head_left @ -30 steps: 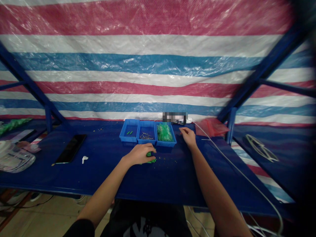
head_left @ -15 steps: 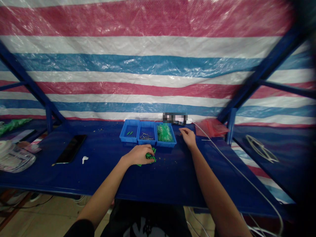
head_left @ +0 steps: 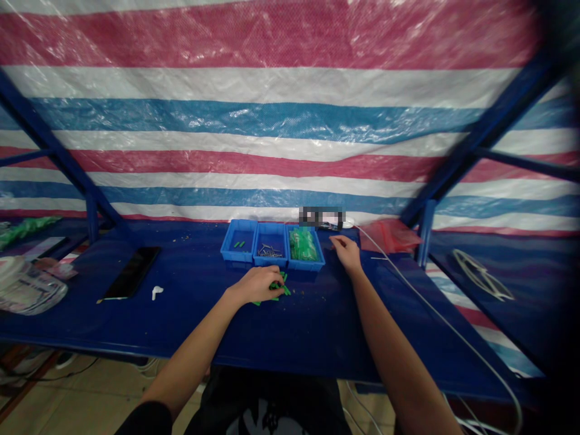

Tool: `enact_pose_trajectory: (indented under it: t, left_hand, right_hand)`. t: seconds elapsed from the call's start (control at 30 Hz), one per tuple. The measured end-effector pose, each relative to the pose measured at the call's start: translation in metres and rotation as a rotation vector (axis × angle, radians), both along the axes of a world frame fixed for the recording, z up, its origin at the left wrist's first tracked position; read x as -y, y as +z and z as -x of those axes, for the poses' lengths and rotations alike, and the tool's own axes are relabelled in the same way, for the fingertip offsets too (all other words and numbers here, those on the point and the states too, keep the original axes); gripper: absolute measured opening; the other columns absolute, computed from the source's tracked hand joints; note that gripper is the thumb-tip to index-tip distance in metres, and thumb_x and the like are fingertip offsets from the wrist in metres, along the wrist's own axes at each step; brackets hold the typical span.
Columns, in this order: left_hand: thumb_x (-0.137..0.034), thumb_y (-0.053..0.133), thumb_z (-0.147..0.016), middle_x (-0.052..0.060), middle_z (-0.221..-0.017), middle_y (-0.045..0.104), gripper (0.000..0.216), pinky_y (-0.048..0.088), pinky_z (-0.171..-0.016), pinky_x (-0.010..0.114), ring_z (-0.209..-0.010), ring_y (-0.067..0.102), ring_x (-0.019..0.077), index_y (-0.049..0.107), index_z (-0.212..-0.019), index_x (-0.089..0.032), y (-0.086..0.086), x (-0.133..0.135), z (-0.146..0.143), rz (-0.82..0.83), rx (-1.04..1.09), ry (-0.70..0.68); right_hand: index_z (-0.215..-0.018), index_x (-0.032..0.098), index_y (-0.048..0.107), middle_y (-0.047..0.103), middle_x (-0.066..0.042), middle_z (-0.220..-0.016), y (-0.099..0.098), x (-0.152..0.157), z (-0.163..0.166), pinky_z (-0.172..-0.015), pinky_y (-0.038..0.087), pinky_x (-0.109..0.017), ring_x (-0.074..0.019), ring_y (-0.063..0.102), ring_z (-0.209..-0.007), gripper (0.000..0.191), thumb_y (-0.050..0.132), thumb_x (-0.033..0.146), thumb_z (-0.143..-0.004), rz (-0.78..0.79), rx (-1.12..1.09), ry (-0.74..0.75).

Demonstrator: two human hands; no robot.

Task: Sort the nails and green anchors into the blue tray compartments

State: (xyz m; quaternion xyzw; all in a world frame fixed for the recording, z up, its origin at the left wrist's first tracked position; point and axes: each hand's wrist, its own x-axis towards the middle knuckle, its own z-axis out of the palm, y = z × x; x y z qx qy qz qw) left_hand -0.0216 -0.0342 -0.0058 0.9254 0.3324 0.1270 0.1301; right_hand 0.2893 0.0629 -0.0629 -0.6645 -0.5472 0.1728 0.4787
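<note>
Left hand [head_left: 258,285] low on the blue counter [head_left: 190,320], fingers [head_left: 274,279] curled down around small green plastic pieces [head_left: 280,291], with a few sticking out past the palm. Right hand [head_left: 347,252] on the counter just beside three blue bins [head_left: 272,244], fingers a bit bent, nothing in them. Little metal screws [head_left: 270,250] in the middle bin.
</note>
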Motion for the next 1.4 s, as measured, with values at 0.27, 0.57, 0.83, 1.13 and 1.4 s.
enact_pose_trajectory:
  t: [0.27,0.57,0.83,1.13,1.4]
  left_hand:
    - [-0.031,0.053,-0.083,0.0,-0.084,0.058,0.014,0.037,-0.057,0.021,-0.072,0.056,0.0123,0.061,-0.084,-0.019,-0.003,-0.001,-0.002,-0.004,0.022,-0.022]
    - [-0.029,0.052,-0.083,0.0,-0.08,0.061,0.013,0.037,-0.058,0.02,-0.067,0.056,0.0106,0.06,-0.084,-0.018,0.002,-0.001,-0.001,0.078,0.112,-0.005]
    - [-0.028,0.054,-0.081,0.0,-0.073,0.064,0.014,0.039,-0.056,0.02,-0.06,0.055,0.0092,0.063,-0.082,-0.017,0.014,-0.006,0.006,0.203,0.427,0.106]
    - [-0.034,0.06,-0.078,0.003,-0.076,0.064,0.02,0.037,-0.05,0.019,-0.06,0.052,0.0095,0.065,-0.082,-0.015,0.02,-0.017,0.018,0.172,0.855,0.347]
    - [-0.034,0.063,-0.076,0.003,-0.073,0.064,0.02,0.037,-0.049,0.019,-0.061,0.053,0.01,0.067,-0.083,-0.016,0.017,-0.021,0.021,0.161,0.98,0.379]
  right_hand:
    - [-0.082,0.017,0.068,0.064,-0.004,-0.064,-0.003,-0.002,-0.003,-0.066,0.04,-0.031,-0.0199,0.058,-0.064,0.037,0.052,0.049,-0.072,0.008,0.018,-0.001]
    - [-0.081,0.016,0.067,0.062,-0.004,-0.063,-0.004,-0.003,-0.003,-0.064,0.04,-0.03,-0.0193,0.057,-0.063,0.038,0.052,0.049,-0.072,-0.001,0.0,0.014]
    - [-0.08,0.016,0.067,0.062,-0.004,-0.062,-0.003,-0.002,-0.002,-0.063,0.039,-0.03,-0.0194,0.057,-0.063,0.038,0.052,0.05,-0.072,-0.01,0.009,0.007]
    - [-0.08,0.015,0.068,0.064,-0.005,-0.063,0.001,0.001,0.0,-0.063,0.039,-0.03,-0.02,0.057,-0.063,0.041,0.052,0.052,-0.071,-0.01,-0.003,0.007]
    - [-0.081,0.015,0.068,0.064,-0.005,-0.063,0.0,0.0,0.0,-0.063,0.04,-0.03,-0.0203,0.057,-0.063,0.041,0.051,0.052,-0.071,-0.001,0.01,0.005]
